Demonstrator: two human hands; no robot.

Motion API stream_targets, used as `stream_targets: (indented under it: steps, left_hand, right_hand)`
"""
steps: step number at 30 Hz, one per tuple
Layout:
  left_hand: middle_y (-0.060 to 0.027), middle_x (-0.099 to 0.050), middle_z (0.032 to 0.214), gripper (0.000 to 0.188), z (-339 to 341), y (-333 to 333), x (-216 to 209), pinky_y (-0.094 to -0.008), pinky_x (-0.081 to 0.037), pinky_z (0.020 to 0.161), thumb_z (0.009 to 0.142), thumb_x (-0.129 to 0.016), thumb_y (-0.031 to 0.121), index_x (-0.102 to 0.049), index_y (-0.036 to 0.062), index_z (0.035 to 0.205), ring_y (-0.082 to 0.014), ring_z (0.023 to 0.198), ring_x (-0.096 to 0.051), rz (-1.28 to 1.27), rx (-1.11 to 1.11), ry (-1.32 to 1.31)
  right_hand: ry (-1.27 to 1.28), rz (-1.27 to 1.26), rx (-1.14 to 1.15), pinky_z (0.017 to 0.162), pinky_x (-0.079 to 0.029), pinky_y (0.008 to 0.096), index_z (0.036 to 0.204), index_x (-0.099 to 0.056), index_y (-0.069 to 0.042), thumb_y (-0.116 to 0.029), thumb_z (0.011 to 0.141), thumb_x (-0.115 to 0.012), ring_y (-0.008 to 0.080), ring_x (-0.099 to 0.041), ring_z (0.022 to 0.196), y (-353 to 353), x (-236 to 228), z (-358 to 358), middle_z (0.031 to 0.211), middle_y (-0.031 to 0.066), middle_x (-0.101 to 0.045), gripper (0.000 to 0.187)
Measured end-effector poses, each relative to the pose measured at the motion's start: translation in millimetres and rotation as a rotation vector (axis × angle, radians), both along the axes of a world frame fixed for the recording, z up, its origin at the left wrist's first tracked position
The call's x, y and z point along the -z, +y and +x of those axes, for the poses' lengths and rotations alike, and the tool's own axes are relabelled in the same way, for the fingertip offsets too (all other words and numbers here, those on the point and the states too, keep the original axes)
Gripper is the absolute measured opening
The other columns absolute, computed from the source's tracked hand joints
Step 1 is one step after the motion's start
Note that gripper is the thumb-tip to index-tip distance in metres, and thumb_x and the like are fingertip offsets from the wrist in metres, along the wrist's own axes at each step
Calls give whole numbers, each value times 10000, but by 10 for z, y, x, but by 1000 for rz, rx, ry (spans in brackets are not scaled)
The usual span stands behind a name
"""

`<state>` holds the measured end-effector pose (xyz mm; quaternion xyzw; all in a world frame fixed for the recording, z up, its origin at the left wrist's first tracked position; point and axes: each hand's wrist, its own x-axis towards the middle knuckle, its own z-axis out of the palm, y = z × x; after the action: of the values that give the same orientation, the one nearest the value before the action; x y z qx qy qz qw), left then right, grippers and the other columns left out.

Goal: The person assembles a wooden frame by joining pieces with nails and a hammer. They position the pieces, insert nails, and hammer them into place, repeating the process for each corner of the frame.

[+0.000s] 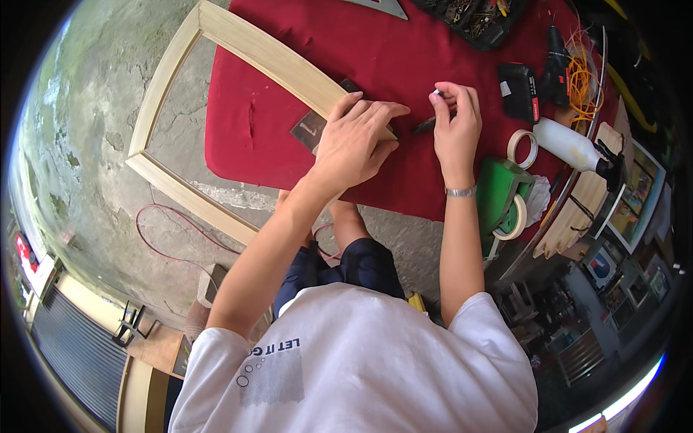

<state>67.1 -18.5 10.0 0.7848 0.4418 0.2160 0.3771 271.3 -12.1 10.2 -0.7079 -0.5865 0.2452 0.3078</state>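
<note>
A pale wooden frame [267,54] reaches from the left onto the red-covered table. My left hand [354,144] lies over its near end, fingers bent across the wood and thumb spread to the right. Under that end sits a dark flat metal piece [309,130], partly hidden by the hand. To the right, my right hand [458,133] is raised over the cloth with thumb and fingers pinched together. A small white bit shows at the fingertips; its kind is unclear. Beside these fingers is a dark, slim, pen-like thing [424,126], partly hidden; whether the hand holds it cannot be told.
On the red cloth [289,162] at right are a tape roll [522,149], a green tape dispenser [498,189], a white spray bottle [567,144], a black case [517,90], a drill [555,61] and orange cord [583,79]. A tray of screws [469,18] stands at the back.
</note>
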Motion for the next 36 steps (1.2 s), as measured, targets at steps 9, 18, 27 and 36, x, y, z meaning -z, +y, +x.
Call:
stream_targets:
  steps: [9, 18, 27, 36]
  left_hand:
    - [-41, -721, 1120, 256, 95, 38, -70, -472, -315, 1192, 1091, -492, 270, -671, 111, 1182, -237, 1139, -648, -155, -148, -107]
    - [-39, -675, 1029, 227, 106, 59, -38, -468, -311, 1187, 1071, -516, 231, -691, 86, 1070, -247, 1064, -624, -141, -146, -108]
    - [-58, -662, 1104, 202, 92, 55, -38, -471, -267, 1196, 1060, -526, 214, -659, 69, 1107, -255, 1132, -598, -127, -111, -84]
    - [-60, -682, 1114, 229, 18, 91, -32, -484, -264, 1204, 1036, -579, 270, -673, 63, 1065, -267, 1154, -607, -152, -51, -156]
  right_hand:
    - [671, 65, -33, 823, -564, 282, 1134, -662, 14, 80, 939, -729, 129, -655, 941, -397, -19, -293, 1122, 57, -626, 217]
    - [432, 98, -230, 822, -560, 317, 1143, -698, -24, 61, 897, -752, 190, -680, 969, -325, 7, -130, 1119, 94, -709, 265]
    - [399, 29, -178, 784, -586, 333, 1099, -717, -22, 40, 885, -779, 215, -717, 897, -332, -91, -174, 1029, 92, -717, 231]
    - [306, 133, -276, 776, -585, 326, 1023, -766, -24, 40, 832, -812, 208, -721, 890, -280, -154, -121, 973, 78, -728, 206]
